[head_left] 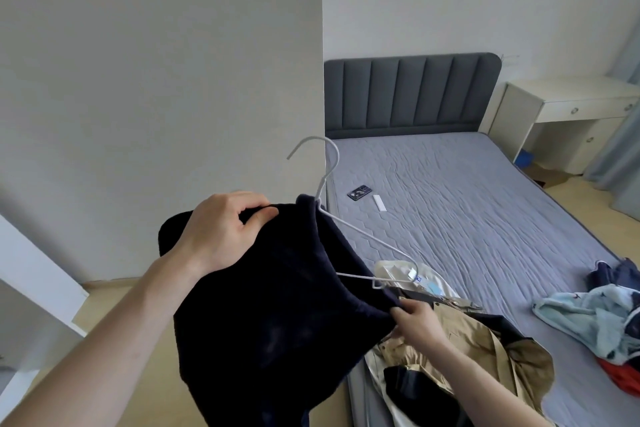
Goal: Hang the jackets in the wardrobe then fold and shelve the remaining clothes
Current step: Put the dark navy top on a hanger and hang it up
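left hand (221, 229) pinches the dark jacket (277, 322) at one shoulder, right hand (414, 322) grips its other edge, white hanger (349, 229) half in over the bed (485, 201); jacket likely slips off if bare arm stays uncovered.

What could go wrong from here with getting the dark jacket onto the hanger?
1. Only one arm of the hanger sits inside the jacket; the other sticks out bare, so the jacket could slide off.
2. The left hand and right hand only grip fabric, not the hanger, so it could drop out.
3. The bare arm hangs over the tan jacket and may snag it.
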Demonstrator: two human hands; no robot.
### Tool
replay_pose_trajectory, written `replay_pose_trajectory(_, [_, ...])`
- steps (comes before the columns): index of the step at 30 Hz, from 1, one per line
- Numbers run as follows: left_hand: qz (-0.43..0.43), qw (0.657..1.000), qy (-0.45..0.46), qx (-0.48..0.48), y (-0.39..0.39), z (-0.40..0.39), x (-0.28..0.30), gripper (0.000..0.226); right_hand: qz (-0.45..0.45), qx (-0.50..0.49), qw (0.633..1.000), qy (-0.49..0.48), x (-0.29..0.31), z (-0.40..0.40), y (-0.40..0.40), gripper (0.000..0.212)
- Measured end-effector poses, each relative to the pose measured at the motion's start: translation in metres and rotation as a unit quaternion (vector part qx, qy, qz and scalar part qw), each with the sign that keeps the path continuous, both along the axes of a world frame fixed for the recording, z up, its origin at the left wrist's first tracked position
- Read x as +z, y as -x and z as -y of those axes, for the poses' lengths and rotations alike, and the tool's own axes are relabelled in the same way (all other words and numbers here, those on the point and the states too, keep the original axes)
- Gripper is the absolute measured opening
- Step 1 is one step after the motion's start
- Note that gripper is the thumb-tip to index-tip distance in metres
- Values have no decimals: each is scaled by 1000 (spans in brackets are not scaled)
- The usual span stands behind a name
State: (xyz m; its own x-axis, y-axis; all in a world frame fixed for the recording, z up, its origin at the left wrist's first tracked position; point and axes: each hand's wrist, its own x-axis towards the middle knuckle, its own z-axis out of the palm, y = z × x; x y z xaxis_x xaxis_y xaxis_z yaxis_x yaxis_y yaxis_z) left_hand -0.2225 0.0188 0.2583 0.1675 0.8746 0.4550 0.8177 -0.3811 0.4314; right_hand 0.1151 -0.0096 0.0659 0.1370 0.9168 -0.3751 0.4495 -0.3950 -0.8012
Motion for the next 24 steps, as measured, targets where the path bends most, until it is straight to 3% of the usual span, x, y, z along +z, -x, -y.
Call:
replay_pose_trajectory(6, [38, 997, 56, 37, 30, 7, -8, 9, -49, -68, 995, -55, 43, -20, -39, 28])
replay_pose_trajectory(11, [-27, 998, 56, 33, 32, 8, -13, 8, -110, -91, 986, -86, 87, -27, -42, 24])
replay_pose_trajectory(16, [-108, 991, 79, -18, 16, 7, -30, 13, -112, -29, 983, -142, 135, -28, -25, 20])
replay_pose_trajectory(21, [-161, 981, 110, 10, -12, -3, -55, 24, -152, 57, 959, -234, 191, -19, 22, 19])
replay_pose_trajectory(24, [-113, 981, 152, 36, -24, -8, -63, 31, -195, 152, 938, -242, 200, 0, 60, 19])
